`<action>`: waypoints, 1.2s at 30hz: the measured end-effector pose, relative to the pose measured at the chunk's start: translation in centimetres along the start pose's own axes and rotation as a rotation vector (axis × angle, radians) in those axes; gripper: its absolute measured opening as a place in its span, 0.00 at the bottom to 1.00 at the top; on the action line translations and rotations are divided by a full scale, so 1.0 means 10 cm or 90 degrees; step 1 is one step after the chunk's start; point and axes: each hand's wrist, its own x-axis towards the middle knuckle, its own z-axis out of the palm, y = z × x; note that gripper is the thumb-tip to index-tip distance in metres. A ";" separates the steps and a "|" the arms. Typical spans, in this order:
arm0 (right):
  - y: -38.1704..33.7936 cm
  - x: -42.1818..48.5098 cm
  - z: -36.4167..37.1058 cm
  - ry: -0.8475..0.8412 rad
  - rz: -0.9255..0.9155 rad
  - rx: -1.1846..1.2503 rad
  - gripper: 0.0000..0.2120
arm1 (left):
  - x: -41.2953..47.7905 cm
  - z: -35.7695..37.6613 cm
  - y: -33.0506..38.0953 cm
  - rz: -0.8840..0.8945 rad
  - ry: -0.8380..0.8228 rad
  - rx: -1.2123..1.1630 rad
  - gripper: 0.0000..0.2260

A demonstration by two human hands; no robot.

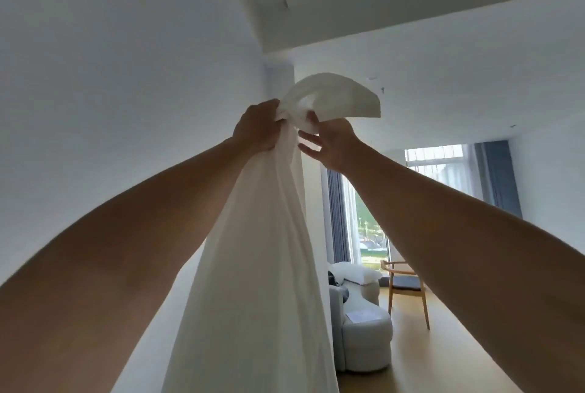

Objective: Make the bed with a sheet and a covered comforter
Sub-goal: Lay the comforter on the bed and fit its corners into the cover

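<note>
Both arms are up high, and the white sheet (259,250) is hoisted in the air between them. Honestly can't tell whether it's the sheet or the comforter cover, it's just plain white fabric. The left hand (258,128) has its fingers wrapped tight round a bunched-up bit near the top, a proper fist grip. The right hand (335,144) is just beside it, pinching the fabric with the thumb and what looks like the forefinger, while its other fingers stick out fairly straight underneath. Above both hands a corner flap (335,94) of the fabric pokes up and flops over to the right.

From the hands the fabric hangs straight down in one long gathered column, widening as it goes, and runs out of the bottom of the shot, so where the lower end lands isn't visible. The bed itself isn't in view.

A plain white wall (126,75) fills the left side. Further back on the right is a tall window (367,228) with blue curtains (335,212). A wooden chair (406,285) stands near it on the wood floor (443,361). There's also a pale sofa (340,297) with a white pillow (354,274) sitting on top. Just in front of it is a round ottoman (367,332) with a sheet of paper (362,316) lying on it.
</note>
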 end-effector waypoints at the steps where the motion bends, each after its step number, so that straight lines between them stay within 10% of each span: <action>1: 0.17 -0.08 -0.05 0.018 0.007 -0.047 0.16 | -0.17 0.10 -0.07 -0.014 -0.032 -0.009 0.03; 13: 2.31 -1.76 -0.54 -0.063 0.187 -0.296 0.11 | -3.11 0.92 -0.57 -0.379 -0.635 -0.799 0.26; 22: 2.67 -2.76 -1.08 -0.332 0.551 -0.203 0.10 | -4.35 0.94 -0.88 -0.491 -0.745 -0.792 0.38; 31: 3.07 -3.12 -1.31 -0.288 0.530 -0.124 0.09 | -4.70 1.09 -0.56 -0.657 -0.796 -0.848 0.14; 36: 3.20 -3.22 -1.45 -0.249 0.598 -0.010 0.17 | -4.81 0.98 -0.62 -0.635 -0.877 -0.878 0.28</action>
